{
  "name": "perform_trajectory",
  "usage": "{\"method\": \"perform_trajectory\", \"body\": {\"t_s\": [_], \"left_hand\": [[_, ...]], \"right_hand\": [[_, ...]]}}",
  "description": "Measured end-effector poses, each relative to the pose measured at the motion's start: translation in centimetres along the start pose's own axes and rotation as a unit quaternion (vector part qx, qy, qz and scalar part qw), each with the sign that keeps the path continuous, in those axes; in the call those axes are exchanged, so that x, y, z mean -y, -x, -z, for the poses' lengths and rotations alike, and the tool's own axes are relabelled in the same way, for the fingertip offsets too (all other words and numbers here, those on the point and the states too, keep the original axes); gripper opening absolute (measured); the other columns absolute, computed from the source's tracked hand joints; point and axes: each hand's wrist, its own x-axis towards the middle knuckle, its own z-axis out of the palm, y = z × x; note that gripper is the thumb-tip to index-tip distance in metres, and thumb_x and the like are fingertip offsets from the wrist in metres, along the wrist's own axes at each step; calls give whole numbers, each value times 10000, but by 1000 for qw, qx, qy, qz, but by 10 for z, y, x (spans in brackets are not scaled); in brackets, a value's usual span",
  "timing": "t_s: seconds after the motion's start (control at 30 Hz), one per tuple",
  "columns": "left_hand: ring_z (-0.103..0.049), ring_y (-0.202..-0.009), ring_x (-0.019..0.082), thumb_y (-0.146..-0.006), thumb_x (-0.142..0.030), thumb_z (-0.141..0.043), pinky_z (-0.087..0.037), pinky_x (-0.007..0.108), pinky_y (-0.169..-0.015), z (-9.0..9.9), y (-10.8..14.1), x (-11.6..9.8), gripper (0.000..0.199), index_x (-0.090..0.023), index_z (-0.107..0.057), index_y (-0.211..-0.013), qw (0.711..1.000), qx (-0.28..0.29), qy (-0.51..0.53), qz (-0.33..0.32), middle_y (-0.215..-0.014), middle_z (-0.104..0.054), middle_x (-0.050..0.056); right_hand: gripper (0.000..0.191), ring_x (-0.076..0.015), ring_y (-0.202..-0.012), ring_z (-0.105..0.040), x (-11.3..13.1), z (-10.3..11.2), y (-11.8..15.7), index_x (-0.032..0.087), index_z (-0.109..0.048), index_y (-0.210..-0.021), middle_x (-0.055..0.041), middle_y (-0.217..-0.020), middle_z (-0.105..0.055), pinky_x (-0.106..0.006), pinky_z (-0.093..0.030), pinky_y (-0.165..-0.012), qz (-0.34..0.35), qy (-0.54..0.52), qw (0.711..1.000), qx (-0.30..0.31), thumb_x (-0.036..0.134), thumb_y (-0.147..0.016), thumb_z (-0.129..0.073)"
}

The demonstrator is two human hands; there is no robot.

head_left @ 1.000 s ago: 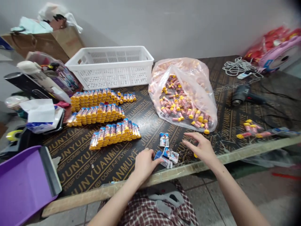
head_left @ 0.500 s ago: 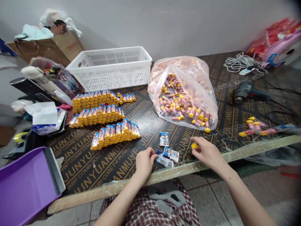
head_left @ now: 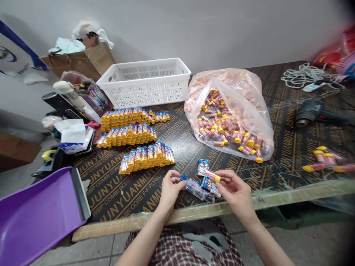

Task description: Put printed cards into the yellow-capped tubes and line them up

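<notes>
In front of plastic bag [head_left: 256, 79]: left hand [head_left: 169, 192] pinches clear sleeve [head_left: 194, 187] at blue end; right hand [head_left: 239, 195] grips capped tube [head_left: 210, 175] near sleeve. Any move calls for light, steady pinch.

Right hand [head_left: 237, 192] grips yellow-capped tube [head_left: 209, 175]; left hand [head_left: 170, 188] pinches clear sleeve [head_left: 194, 188]. Stacked tubes [head_left: 146, 157] stand left of the open plastic bag [head_left: 230, 111].

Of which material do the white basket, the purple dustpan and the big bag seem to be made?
White basket: probably moulded plastic, satin; regular slots and holes.
Purple dustpan: likely smooth plastic, slightly shiny; soft highlights.
Big bag: thin plastic film, translucent and creased; yellow-capped tubes show through.
</notes>
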Motion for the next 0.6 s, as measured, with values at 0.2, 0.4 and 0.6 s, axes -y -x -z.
{"method": "perform_trajectory", "body": {"t_s": [0.2, 0.4, 0.6], "left_hand": [[-572, -569, 89, -461, -274, -853, -454, 197, -555, 11, -3, -16, 372, -105, -660, -730, 988, -35, 137, 61, -686, -676, 34], [-543, -544, 70, -394, -343, -885, -440, 183, -532, 19, -6, -20, 387, -110, -692, -635, 975, -103, 186, 72, -621, -656, 18], [-514, -500, 66, -372, -414, -882, -424, 190, -516, 24, -6, -20, 432, -105, -660, -576, 968, -144, 196, 59, -549, -609, 1]], "right_hand": [[154, -173, -834, -630, -1, -16, 11, 231, -650, -969, -58, -969, -607, -299, -571, -738, 30, 4, 1000, 3, 221, -816, -630], [231, -214, -904, -611, -4, -27, 25, 263, -650, -1026, -69, -996, -624, -364, -549, -766, 86, 70, 994, 2, 164, -819, -623], [324, -227, -931, -624, 0, -38, 29, 277, -645, -1077, -68, -1007, -649, -400, -531, -812, 166, 123, 978, 16, 98, -809, -614]]}}
